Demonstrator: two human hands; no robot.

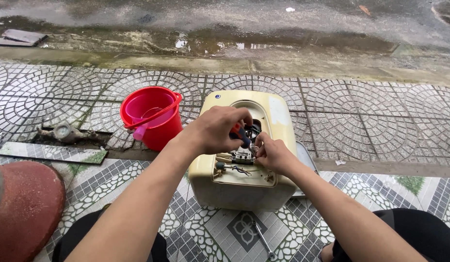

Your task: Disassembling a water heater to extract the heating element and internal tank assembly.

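Screwdriver (240,134): one, clenched in left grip (216,130); right grip (272,154) seemingly pinching one wire.

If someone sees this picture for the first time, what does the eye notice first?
In the centre, a cream water heater lies opened on the tiles. The left hand holds a red-handled screwdriver in its opening, and the right hand touches the wiring. A red bucket stands to its left.

Two bare forearms, no sleeves, left grip (217,130), right grip (273,155), seemingly black trousers at knees.
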